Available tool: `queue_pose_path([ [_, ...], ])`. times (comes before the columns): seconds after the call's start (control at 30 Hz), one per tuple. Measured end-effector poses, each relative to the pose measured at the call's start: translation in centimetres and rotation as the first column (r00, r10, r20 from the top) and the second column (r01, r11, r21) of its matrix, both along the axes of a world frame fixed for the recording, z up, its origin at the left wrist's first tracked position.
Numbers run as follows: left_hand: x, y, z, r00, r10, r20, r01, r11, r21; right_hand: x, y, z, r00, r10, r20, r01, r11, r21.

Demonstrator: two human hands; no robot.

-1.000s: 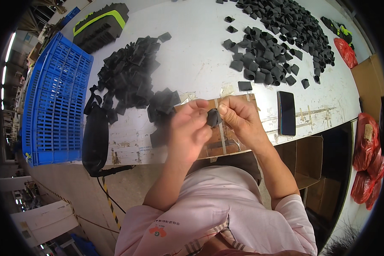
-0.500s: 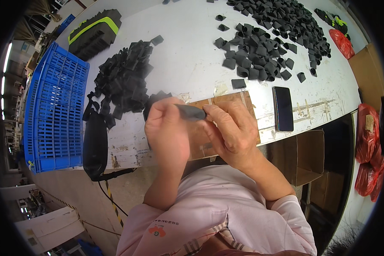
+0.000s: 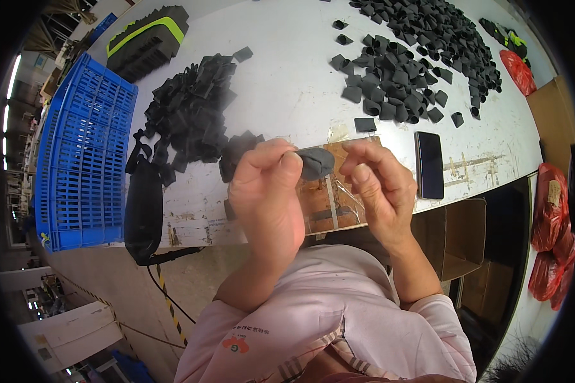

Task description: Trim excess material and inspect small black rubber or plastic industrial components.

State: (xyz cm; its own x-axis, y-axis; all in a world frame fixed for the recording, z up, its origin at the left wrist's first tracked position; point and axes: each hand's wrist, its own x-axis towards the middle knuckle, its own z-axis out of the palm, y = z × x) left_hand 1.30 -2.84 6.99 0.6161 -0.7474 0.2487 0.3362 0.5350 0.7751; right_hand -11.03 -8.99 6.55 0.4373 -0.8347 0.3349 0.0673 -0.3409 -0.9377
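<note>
Piece in hand: one dark grey piece (image 3: 316,164), rounded and creased, seen over the far left part of the brown board (image 3: 316,203).
Left hand: the left hand (image 3: 269,198), left of the board, pinches the piece's left end between thumb and forefinger.
Right hand: the right hand (image 3: 386,191), at the board's right side, grasps nothing; its thumb and bent fingers point toward the piece, a small gap away from it.
Board: lies at the near edge of the white table (image 3: 287,76), with a pale strip running down it.
Single piece: a flat dark piece (image 3: 365,124) lies just beyond the board's far edge.
Phone: a dark phone (image 3: 430,165) lies to the right of the board, near it.
Left pieces: a small cluster (image 3: 236,152) sits left of the board, partly hidden by the left hand; a larger pile of flat pieces (image 3: 191,112) lies farther left and beyond.
Right pieces: a heap of curled, tube-like pieces (image 3: 396,86) spreads beyond the board, to the far right.
Outer left: a black pouch (image 3: 144,214), then a blue crate (image 3: 86,159), both well left of the board; a dark stack with a lime band (image 3: 147,43) is beyond the crate.
Outer right: a red bag (image 3: 517,71) far beyond the board; more red bags (image 3: 549,210) well to its right.
Below: an open cardboard box (image 3: 463,239) beneath the table, right of the board.
</note>
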Motion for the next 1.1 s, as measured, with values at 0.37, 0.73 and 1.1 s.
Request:
queue_pose_path([
  [0.37, 1.3, 1.1, -2.6, 0.998, 0.054, -0.018, -0.051, 0.987, 0.151, 1.8, -1.2, 0.6, 0.969, -0.103, -0.224, -0.073, 0.747, -0.661],
  [0.73, 1.3, 0.2, -0.7, 0.902, -0.021, 0.431, -0.077, 0.975, 0.207, 1.2, -2.0, -0.4, 0.976, 0.056, -0.211, -0.147, 0.883, -0.446],
  [1.1, 2.6, 0.5, -2.8, 0.76, 0.072, 0.646, -0.193, 0.974, 0.119, 1.8, -1.7, -0.1, 0.98, 0.092, -0.178, -0.174, 0.832, -0.526],
])
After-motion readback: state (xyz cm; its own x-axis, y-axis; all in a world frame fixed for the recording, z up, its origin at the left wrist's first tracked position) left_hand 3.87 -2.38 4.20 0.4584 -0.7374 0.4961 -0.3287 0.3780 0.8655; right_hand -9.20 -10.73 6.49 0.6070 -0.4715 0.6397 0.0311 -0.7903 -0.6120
